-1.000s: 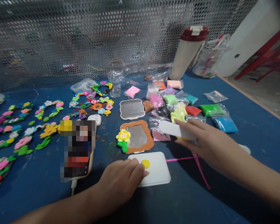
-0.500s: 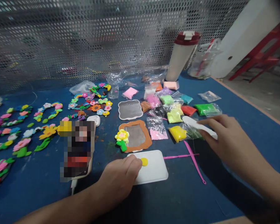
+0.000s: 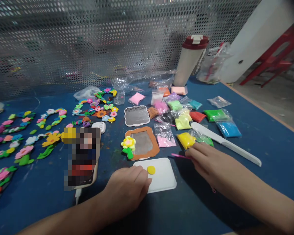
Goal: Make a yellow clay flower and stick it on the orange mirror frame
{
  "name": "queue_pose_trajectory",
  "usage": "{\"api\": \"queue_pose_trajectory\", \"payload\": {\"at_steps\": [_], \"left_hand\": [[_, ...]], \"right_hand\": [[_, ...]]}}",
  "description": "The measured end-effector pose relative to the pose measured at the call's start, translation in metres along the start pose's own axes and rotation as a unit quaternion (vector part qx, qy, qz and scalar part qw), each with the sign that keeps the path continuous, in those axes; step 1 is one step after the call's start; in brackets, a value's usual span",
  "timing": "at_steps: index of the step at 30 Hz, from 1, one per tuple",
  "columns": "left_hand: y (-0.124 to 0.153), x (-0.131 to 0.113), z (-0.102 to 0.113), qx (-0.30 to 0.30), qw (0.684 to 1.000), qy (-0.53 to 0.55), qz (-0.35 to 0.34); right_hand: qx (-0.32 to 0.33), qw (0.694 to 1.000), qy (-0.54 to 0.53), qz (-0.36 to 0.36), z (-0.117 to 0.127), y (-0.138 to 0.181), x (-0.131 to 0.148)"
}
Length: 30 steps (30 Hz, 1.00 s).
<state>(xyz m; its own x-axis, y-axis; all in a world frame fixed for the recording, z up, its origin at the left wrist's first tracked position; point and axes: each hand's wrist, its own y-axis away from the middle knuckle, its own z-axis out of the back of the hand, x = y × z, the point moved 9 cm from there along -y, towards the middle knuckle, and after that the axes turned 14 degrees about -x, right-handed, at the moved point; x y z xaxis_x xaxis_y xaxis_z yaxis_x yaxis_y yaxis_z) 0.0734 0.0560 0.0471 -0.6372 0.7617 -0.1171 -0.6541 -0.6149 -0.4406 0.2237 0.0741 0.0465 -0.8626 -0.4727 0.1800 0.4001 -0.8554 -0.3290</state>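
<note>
My left hand [image 3: 128,186] is closed over the left side of a small white tray [image 3: 165,181]. Its fingertips are curled out of sight, so what they hold, if anything, is hidden. A flat yellow clay disc [image 3: 151,170] lies on the tray beside those fingers. To the right, my right hand [image 3: 203,160] pinches a thin pink clay tool [image 3: 178,155], whose tip sticks out leftward. The looped end of a second pink tool [image 3: 214,190] shows under that wrist. Beyond the hand a white comb [image 3: 240,151] rests on the table, its handle against the clay bags.
Behind the tray lies a brown clay-framed mirror [image 3: 150,153] with a yellow flower; a bare mirror [image 3: 137,116] is farther back. Bags of coloured clay [image 3: 186,140] spread right. A phone [image 3: 95,163] and clay-flower pieces [image 3: 51,138] occupy the left. A tumbler [image 3: 188,62] stands behind.
My right hand has let go of the white comb, which now lies on the table, and moved left to grip a pink tool, shifting it slightly. My left hand stays at the tray.
</note>
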Motion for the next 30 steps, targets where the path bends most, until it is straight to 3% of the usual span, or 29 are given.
{"api": "queue_pose_trajectory", "payload": {"at_steps": [3, 7, 9, 12, 16, 21, 30], "left_hand": [[0.000, 0.003, 0.002, -0.007, 1.000, -0.007, 0.013], [0.003, 0.011, 0.003, -0.019, 0.998, -0.022, 0.050], [0.005, 0.016, 0.001, -0.012, 0.997, -0.023, 0.069], [0.005, 0.021, -0.004, 0.003, 0.996, -0.019, 0.087], [0.002, 0.026, -0.007, 0.006, 0.994, -0.019, 0.111], [0.003, 0.030, -0.014, 0.015, 0.990, 0.010, 0.137], [0.003, 0.026, -0.015, 0.007, 0.993, 0.018, 0.118]], "right_hand": [[-0.035, 0.974, -0.180, -0.134, 0.017, -0.013, -0.016], [-0.017, 0.836, -0.462, -0.296, -0.005, -0.024, -0.025], [0.003, 0.778, -0.533, -0.333, -0.022, -0.029, -0.021], [0.028, 0.746, -0.568, -0.347, -0.038, -0.034, -0.011], [0.028, 0.753, -0.560, -0.345, -0.044, -0.035, -0.001], [-0.022, 0.823, -0.473, -0.313, -0.040, -0.031, 0.004], [-0.065, 0.900, -0.396, -0.170, -0.027, -0.029, 0.028]]}}
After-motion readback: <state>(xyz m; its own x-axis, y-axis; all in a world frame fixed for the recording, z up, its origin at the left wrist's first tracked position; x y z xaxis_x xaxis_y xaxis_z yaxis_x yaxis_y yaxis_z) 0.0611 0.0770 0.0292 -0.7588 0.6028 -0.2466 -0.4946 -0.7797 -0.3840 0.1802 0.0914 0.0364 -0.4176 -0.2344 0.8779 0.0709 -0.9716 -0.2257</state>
